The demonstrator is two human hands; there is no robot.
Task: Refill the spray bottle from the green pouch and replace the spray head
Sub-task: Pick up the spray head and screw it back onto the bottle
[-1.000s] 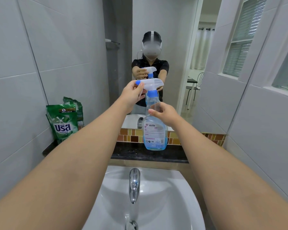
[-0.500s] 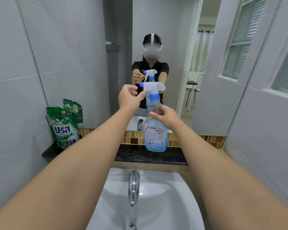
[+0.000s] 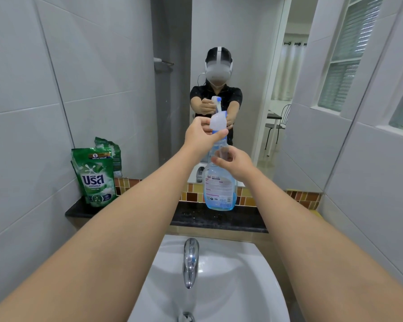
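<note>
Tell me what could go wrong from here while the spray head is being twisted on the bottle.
1. The spray bottle stands near the front edge of the narrow black ledge, steadied only by the right hand at its neck; twisting could tip it into the sink.
2. The left hand grips the spray head; squeezing the trigger could spray.
3. The green pouch leans upright and could topple.

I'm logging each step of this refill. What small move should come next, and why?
Probably keep twisting the spray head off with the left hand. It still sits on the spray bottle, which the right hand steadies at the neck; the green pouch stands untouched on the ledge.
</note>
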